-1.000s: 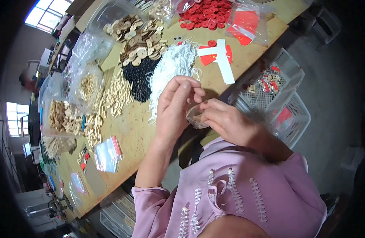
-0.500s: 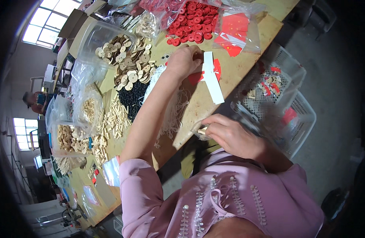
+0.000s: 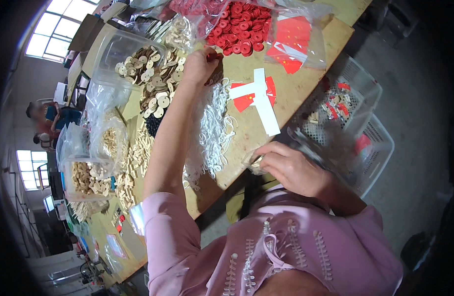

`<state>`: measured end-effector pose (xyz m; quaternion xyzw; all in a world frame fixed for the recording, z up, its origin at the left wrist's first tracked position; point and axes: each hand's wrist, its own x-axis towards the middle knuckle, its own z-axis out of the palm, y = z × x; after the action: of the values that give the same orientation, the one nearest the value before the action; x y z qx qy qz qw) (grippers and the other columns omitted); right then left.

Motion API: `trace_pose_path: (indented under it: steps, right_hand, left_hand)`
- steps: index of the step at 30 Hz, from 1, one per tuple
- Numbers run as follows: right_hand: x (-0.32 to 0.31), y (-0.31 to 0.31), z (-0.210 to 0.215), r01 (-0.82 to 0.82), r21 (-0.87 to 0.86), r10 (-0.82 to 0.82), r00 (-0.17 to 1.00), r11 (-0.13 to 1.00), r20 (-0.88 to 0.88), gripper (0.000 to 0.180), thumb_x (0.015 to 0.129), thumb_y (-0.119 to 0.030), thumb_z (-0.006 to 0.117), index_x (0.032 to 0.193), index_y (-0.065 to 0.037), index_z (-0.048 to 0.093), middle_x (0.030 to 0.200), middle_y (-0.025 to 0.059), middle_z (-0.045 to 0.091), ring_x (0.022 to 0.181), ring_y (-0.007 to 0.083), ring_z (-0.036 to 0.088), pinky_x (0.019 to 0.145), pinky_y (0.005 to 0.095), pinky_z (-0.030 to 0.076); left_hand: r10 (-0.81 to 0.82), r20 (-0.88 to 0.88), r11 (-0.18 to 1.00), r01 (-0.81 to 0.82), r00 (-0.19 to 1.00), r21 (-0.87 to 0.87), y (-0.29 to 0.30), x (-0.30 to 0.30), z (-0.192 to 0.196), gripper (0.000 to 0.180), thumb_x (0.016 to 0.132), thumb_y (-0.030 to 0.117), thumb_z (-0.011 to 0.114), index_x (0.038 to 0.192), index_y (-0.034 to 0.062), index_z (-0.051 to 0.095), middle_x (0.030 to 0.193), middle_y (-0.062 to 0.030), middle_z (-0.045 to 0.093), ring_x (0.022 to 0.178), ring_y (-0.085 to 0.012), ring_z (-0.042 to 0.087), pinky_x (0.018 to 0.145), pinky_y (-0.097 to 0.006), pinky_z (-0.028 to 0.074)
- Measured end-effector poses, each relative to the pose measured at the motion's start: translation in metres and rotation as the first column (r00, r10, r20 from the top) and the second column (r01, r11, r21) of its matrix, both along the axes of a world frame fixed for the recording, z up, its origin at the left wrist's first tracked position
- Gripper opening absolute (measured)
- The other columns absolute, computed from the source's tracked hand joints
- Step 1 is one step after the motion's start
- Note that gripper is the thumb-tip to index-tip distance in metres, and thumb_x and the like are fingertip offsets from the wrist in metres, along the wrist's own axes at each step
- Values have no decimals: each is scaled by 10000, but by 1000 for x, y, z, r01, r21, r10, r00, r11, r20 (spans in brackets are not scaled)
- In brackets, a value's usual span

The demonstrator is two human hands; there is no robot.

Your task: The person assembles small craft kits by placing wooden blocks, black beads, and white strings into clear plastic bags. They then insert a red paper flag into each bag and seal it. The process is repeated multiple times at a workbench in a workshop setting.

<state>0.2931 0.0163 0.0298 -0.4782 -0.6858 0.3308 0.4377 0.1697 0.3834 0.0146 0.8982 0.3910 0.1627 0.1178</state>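
My left hand [image 3: 199, 67] is curled closed over the table, between the wooden discs [image 3: 160, 81] and the heap of red discs [image 3: 241, 29]. Its fingertips bend down by something dark red, too shaded to make out. Along my left forearm lies a tangle of white strings [image 3: 212, 128]. My right hand [image 3: 291, 167] is closed on a small clear plastic bag [image 3: 255, 163] at the table's front edge, with pale wooden pieces showing in it. White paper strips [image 3: 265, 108] lie crossed over red paper flags [image 3: 244, 102] between my hands.
Black beads [image 3: 152, 124], small wooden pegs [image 3: 138, 148] and a clear tub of wooden pieces [image 3: 84, 177] spread to the left. A clear bag of red flags [image 3: 293, 39] lies at the back right. White plastic baskets [image 3: 380, 148] stand right of the table. Another person [image 3: 52, 121] sits far left.
My left hand has moved left and farther away, from beside the white strips toward the discs, uncovering the flags and strings. My right hand stays at the table edge with the bag.
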Motion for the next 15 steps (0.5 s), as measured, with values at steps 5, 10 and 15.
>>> trace_pose_path:
  steps: [5,10,15]
  right_hand:
    - [0,2,2,29,32,-30,999,999,31,79,928,4,670,1005,18,662,1172,162,654,1048,353,670,875,409,554]
    - [7,10,2,74,99,-80,995,992,59,73,919,4,700,981,27,670,1178,163,674,1054,319,691,886,379,561]
    - [2,13,25,58,89,-68,992,994,111,84,882,17,724,955,8,684,1168,151,675,1022,323,695,864,380,554]
  left_hand:
    - [98,234,927,-4,967,-375,11,-28,9,271,891,213,780,1093,34,758,848,-66,761,742,-122,686,700,-302,557]
    - [24,403,802,223,915,-555,-81,-44,71,182,977,214,736,1069,62,775,882,17,736,740,-40,580,649,-243,470]
    - [-175,380,670,392,908,-630,-208,-70,113,122,975,118,733,1050,25,755,879,40,721,808,-2,606,690,-201,478]
